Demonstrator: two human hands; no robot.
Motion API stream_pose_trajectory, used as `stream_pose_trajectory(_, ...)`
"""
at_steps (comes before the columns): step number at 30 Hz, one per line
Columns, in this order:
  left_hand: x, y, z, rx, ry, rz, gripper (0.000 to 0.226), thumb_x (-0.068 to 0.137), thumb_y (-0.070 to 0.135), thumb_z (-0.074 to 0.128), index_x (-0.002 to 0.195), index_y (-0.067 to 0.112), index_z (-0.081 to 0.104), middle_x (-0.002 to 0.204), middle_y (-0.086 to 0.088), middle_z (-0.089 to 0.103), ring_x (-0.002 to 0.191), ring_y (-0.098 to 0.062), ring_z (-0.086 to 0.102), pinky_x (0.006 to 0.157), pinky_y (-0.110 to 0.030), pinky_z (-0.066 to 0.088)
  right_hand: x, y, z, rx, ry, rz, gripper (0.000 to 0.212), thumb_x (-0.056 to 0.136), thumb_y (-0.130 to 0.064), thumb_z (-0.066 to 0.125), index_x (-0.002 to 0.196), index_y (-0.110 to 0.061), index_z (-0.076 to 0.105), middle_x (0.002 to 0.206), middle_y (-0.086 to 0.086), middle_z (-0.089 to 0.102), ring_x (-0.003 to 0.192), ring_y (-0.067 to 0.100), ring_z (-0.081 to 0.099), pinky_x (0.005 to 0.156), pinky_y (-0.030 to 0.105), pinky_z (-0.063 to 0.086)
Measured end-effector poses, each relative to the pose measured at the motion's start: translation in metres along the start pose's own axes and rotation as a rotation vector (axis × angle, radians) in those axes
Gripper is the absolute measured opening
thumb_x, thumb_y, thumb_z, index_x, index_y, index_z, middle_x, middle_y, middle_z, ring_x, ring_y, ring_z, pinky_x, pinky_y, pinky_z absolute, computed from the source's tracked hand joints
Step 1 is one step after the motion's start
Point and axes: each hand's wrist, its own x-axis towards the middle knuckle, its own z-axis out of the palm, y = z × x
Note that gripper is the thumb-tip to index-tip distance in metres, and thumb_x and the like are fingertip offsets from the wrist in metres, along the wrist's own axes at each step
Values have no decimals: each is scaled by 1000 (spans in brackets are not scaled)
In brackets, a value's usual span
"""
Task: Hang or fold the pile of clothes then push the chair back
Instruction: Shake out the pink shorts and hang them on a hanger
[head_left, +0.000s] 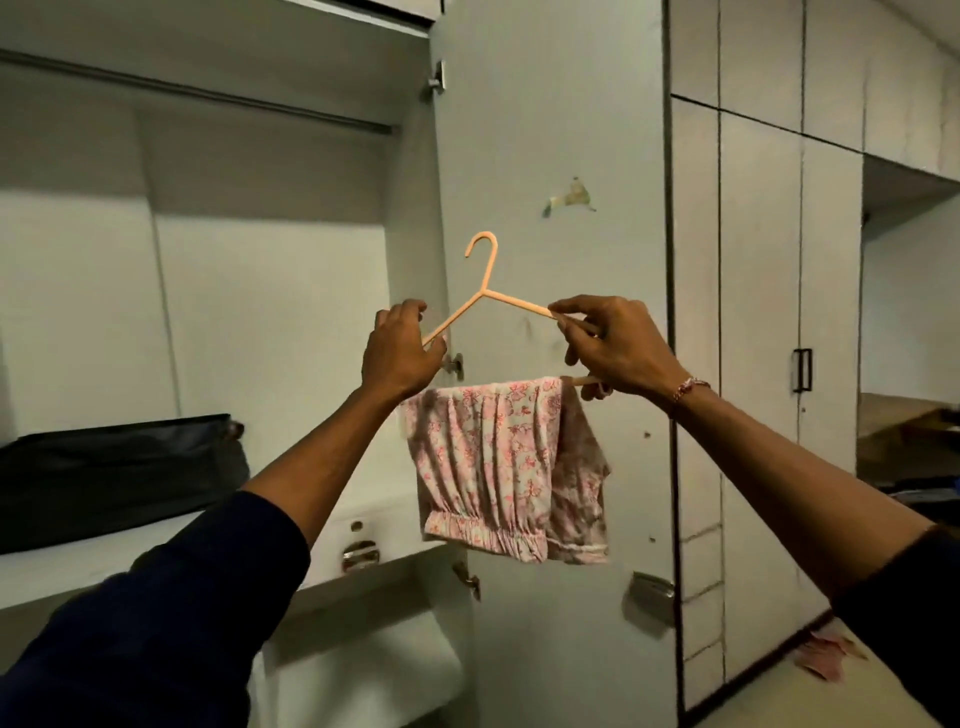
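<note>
Looks like a bedroom at home, basically a wall of built-in grey wardrobe doors (758, 312) running floor to ceiling. Left of them, one section stands open with a hanging rail (197, 93) up top and a dark suitcase (114, 473) lying on the shelf (78, 566) beneath that rail.

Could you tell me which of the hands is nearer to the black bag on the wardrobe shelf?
Left. The left hand grips the hanger above and right of the black bag; the right hand is farther right.
</note>
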Motion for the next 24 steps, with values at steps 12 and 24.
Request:
stream_pose_trajectory(12, 72, -95, -5, 225, 22, 8, 52, 93, 35, 65, 136, 10, 48, 135, -11, 56, 124, -30, 49, 97, -46, 46, 140, -15, 105, -105, 131, -71, 24, 97, -11, 53, 119, -4, 62, 81, 15, 71, 52, 21, 69, 43, 31, 56)
stream_pose_trajectory(24, 203, -164, 46, 463, 34, 35, 63, 94, 40, 62, 144, 9, 40, 145, -13, 48, 131, -32, 45, 102, -45, 41, 302, 38, 187, -238, 266, -174, 23, 100, -20, 57, 118, -9, 66, 90, 12, 70, 67, 27, 67, 69, 37, 62)
